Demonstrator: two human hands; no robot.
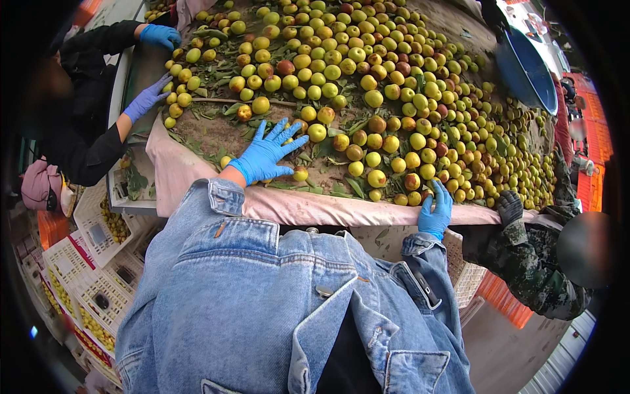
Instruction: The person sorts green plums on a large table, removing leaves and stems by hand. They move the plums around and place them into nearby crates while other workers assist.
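Note:
Many round yellow-green and reddish fruits (374, 98), which look like jujubes, lie among green leaves on a cloth-covered sorting table (282, 209). My left hand (266, 156), in a blue glove, is spread over the cloth near the front edge, fingers apart, holding nothing. Several fruits sit just beyond its fingertips, and one is next to its thumb. Farther right, my right hand (436, 211), also gloved in blue, rests at the table's front edge. Its fingers stretch toward the nearest fruits, with nothing visible in them; the palm side is hidden.
On the left, a co-worker's blue-gloved hand (160, 36) and purple-gloved hand (147, 100) reach the fruit. A dark-gloved hand (510, 209) of another person is at the right. A blue basin (525, 69) stands far right. White crates (82, 266) with fruit stand lower left.

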